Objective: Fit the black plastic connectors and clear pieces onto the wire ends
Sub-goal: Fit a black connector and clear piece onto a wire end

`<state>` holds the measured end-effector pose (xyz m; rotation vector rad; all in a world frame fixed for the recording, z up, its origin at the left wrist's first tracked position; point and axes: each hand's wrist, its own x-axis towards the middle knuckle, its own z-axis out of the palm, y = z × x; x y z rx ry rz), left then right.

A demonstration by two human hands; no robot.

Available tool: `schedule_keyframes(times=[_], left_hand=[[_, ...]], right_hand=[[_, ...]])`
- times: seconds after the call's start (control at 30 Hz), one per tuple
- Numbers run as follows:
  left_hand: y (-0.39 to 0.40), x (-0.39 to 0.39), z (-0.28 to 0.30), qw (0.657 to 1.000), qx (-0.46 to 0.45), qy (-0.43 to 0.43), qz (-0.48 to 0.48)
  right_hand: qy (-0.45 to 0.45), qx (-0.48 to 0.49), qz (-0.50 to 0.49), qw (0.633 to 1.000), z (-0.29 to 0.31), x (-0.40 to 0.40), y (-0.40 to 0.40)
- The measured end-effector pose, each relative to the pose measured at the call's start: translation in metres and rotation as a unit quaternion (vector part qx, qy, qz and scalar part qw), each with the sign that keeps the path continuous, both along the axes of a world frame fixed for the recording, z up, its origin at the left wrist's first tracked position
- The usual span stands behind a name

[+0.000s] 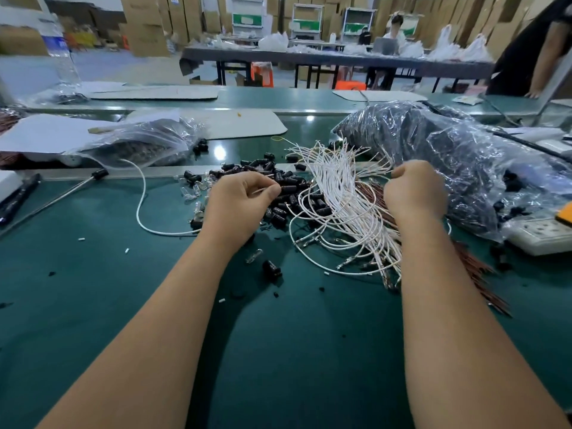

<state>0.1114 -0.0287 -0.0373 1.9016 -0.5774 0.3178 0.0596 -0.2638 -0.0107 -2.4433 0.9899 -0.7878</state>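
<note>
A: What is the left hand [240,201] doing?

B: It is hovering over the pile of black connectors [280,193], thumb and forefinger pinching a thin white wire end [263,191] right beside one connector. The other fingers are curling inward.

A: And the right hand [413,190]?

B: It is sitting at about three o'clock from the left one, fist curled, gripping strands from the bundle of white wires [343,193]. Exactly how many strands, I cannot tell.

A: Where are the clear pieces [193,191] lying?

B: At nine o'clock from the left hand, scattered on the green table [102,274] just beside the connectors. One more clear piece [254,256] is lying at six o'clock of the pile, near a stray connector [271,269].

A: Anything else showing?

B: A large plastic bag [448,156] of dark parts is sitting at three o'clock, touching the right hand's far side. A smaller bag [145,144] is lying at ten o'clock. Brown wires [473,267] are lying under the right forearm.
</note>
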Motion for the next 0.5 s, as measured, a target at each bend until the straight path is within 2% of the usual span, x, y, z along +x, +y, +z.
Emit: schedule_keyframes(times=[0.07,0.13,0.33,0.5], left_hand=[[-0.005,-0.001,-0.003,1.000,0.019,-0.004,0.007],[-0.009,-0.002,-0.005,0.999,0.035,-0.008,0.008],[-0.013,-0.004,-0.008,0.997,0.078,-0.013,-0.008],[-0.013,-0.003,-0.010,0.998,0.064,-0.014,-0.018]], right_hand=[[0.113,0.008,-0.051,0.992,-0.006,-0.004,-0.006],[0.145,0.032,-0.062,0.987,-0.011,-0.003,-0.005],[0.060,0.010,-0.060,0.996,-0.012,-0.003,0.001],[-0.001,-0.094,-0.065,0.993,-0.001,-0.004,0.012]])
